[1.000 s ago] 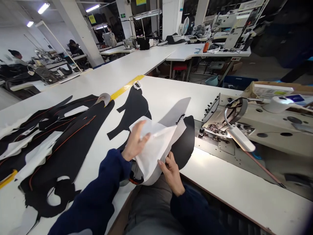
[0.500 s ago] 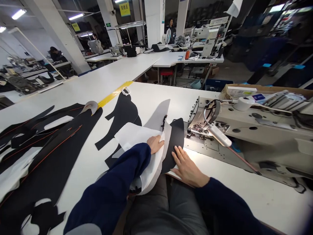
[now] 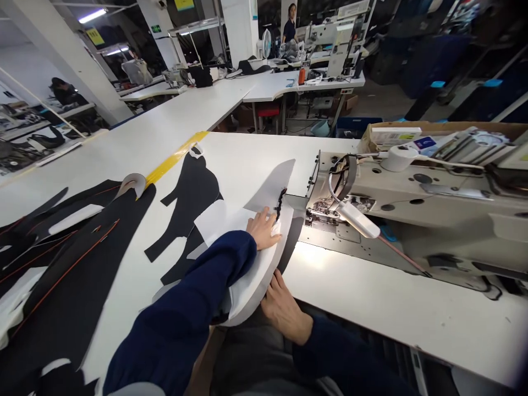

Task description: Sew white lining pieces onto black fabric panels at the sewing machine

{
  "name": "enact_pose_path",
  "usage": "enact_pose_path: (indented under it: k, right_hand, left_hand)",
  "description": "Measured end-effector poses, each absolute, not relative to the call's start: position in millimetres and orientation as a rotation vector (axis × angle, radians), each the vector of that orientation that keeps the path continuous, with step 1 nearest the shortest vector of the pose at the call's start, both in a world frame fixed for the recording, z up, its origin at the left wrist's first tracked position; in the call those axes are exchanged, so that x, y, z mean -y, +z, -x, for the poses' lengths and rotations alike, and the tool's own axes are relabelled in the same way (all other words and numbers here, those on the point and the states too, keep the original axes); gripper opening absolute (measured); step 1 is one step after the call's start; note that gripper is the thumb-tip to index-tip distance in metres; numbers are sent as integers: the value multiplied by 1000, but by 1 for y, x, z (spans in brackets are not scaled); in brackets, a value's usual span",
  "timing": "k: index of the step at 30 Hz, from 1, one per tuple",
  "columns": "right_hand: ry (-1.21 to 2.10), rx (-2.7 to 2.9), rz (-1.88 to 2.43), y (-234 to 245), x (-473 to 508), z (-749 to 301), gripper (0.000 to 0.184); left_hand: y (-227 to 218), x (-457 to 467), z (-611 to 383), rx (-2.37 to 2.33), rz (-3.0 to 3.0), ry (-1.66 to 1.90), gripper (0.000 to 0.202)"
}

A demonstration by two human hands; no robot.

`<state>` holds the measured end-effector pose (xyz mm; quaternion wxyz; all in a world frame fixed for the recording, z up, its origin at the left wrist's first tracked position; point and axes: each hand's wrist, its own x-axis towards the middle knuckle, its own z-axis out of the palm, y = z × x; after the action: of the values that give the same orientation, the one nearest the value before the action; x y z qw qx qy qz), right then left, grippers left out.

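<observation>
A white fabric piece lies on the table over a black layer, its far end close to the sewing machine's needle area. My left hand presses down on the far end of the white piece, fingers lying flat and holding nothing. At the table's near edge my right hand pinches the white piece's lower edge, thumb on top and fingers tucked underneath. A grey fabric piece extends beyond my left hand beside the machine.
The sewing machine with its lamp fills the right side. Black cut pieces and a pile with orange stitching cover the left of the table. A cardboard box stands behind the machine. People work at distant tables.
The lifted white piece has been laid flat and slid toward the machine. My left hand moved forward on it. My right hand drew back from the black layer to the near edge.
</observation>
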<state>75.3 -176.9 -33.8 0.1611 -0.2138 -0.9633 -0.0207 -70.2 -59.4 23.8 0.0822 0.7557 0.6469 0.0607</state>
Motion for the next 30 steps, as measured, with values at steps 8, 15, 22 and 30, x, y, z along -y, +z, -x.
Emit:
enact_pose_path:
  k: [8,15,22,30]
  right_hand:
    - [117,2650,601,-40,180,-93,12]
    - [157,2490,671,-46,190,-91,22]
    - [122,2447,669,-51,188,-92,22]
    - [169,2434,661,-52,185,-101,21]
  left_hand:
    - [23,67,46,-1831,-2153,2,50]
    - [17,63,20,-1875,-2133,-4,45]
    - [18,57,9,-1877,-2133,-1,45]
    - [19,53,-4,-1853,-2137,0,45]
